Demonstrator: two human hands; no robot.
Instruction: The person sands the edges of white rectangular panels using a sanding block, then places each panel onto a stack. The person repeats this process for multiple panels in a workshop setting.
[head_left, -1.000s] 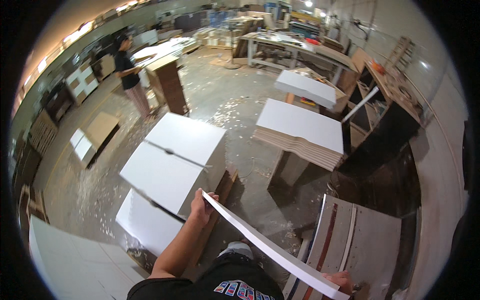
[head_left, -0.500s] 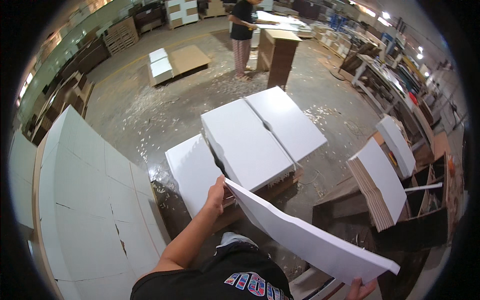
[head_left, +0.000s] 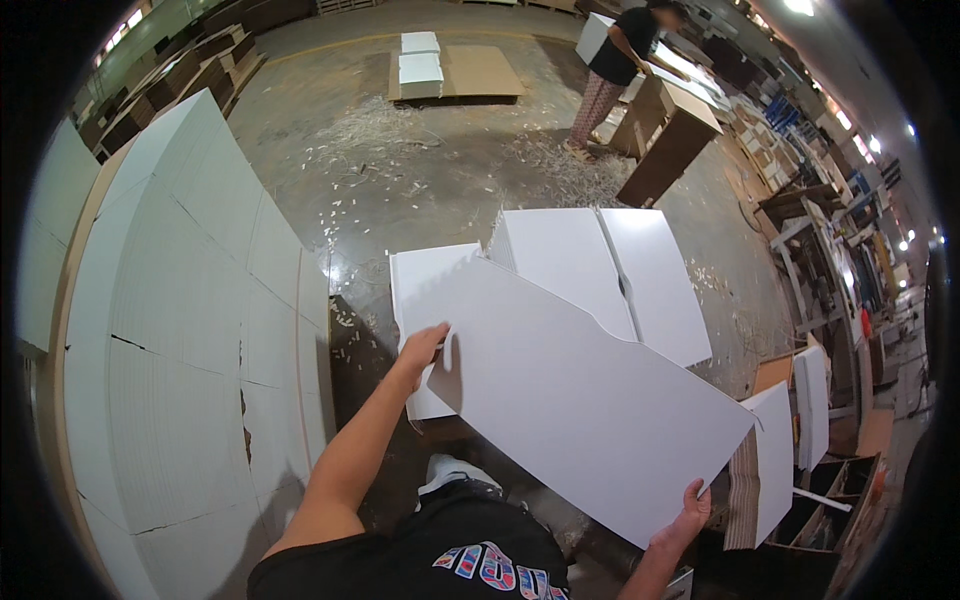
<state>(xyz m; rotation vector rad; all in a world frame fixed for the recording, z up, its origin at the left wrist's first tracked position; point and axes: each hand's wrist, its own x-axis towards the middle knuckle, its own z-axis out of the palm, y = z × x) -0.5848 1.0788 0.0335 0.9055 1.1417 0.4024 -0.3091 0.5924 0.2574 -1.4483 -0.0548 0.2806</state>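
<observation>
A large white board point(head_left: 590, 400) with one wavy edge lies broad face up in front of me, held in both hands. My left hand point(head_left: 425, 350) is closed on its left edge, with a shadow cast on the board beside it. My right hand point(head_left: 690, 515) grips the lower right edge, its thumb showing along the rim and its other fingers partly hidden. Beyond and under the board stand white board stacks: a left stack point(head_left: 430, 268), a middle stack point(head_left: 560, 240) and a right stack point(head_left: 655, 285). The held board's far left end overlaps the left stack.
A tall stack of white boards point(head_left: 200, 300) rises close on my left. More wavy-edged boards point(head_left: 770, 460) lean at the right, beside a dark wooden frame point(head_left: 845, 500). Further off, a person point(head_left: 615, 70) stands by a brown cabinet point(head_left: 670, 135). Scraps litter the floor.
The board has turned from nearly edge-on to broad face up and swung over the left stack. My right hand has moved up and slightly left. The view has shifted.
</observation>
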